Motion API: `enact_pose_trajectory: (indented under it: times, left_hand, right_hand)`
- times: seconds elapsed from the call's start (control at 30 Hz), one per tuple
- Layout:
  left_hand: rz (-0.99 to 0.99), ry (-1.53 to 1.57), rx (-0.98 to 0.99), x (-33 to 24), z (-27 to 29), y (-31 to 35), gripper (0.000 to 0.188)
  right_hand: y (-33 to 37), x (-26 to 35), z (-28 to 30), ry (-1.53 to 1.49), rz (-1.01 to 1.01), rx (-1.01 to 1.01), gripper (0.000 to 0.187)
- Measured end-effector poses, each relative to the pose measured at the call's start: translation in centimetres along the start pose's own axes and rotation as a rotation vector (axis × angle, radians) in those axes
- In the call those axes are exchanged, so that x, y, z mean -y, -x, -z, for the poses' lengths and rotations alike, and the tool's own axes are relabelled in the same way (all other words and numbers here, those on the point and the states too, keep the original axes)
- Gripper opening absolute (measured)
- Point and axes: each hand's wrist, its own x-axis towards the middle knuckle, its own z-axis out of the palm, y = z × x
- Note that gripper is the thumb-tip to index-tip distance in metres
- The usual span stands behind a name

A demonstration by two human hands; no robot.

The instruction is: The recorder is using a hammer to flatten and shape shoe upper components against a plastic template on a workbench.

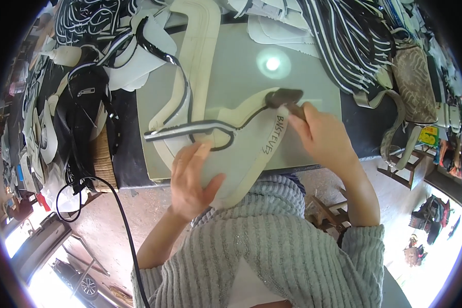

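My right hand [324,137] is closed round the handle of a hammer [285,96]. The dark hammer head is over the upper right end of a cream curved template [255,163] with handwriting along its edge. I cannot tell whether the head touches it. My left hand [189,179] lies with fingers stretched out on the lower left of the template, beside a loop of black-and-grey strip [190,128]. A thin dark line of the strip follows the template's inner curve up to the hammer. Part of the template's left side is hidden under my left hand.
The work lies on a grey-green board [308,138] on a dark table. Another long cream template [197,46] extends behind it. Bundles of black-and-white strips [339,41] hang at the back right. A white bottle [66,55] and a black bag [90,97] are at the left.
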Motion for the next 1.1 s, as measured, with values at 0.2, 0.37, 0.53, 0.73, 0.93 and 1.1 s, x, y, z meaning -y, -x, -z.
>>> enact_pose_trajectory:
  times: [0.2,0.37,0.53,0.73,0.93,1.1]
  left_hand:
    - [-0.153,-0.002,0.082,3.0,1.7,-0.8,0.067]
    - [-0.268,0.006,0.178,1.9,2.8,-3.4,0.057]
    - [-0.137,0.169,0.025,-1.7,-0.2,-3.5,0.047]
    - [-0.275,0.108,-0.01,-2.0,-3.0,-3.1,0.052]
    - [-0.27,0.103,-0.008,-1.8,-2.8,-3.2,0.051]
    - [-0.235,0.112,-0.028,-1.7,-3.3,-2.8,0.053]
  right_hand:
    - [0.7,0.6,1.3,-0.469,-0.087,-0.165,0.033]
    - [0.9,0.8,1.2,-0.399,-0.042,-0.076,0.032]
    - [2.5,0.4,1.0,-0.234,-0.057,-0.049,0.03]
    - [2.9,2.4,0.7,0.076,0.024,0.136,0.031]
    - [2.0,2.6,0.9,0.095,0.024,0.154,0.032]
    - [1.8,3.6,0.2,0.072,0.017,0.106,0.033]
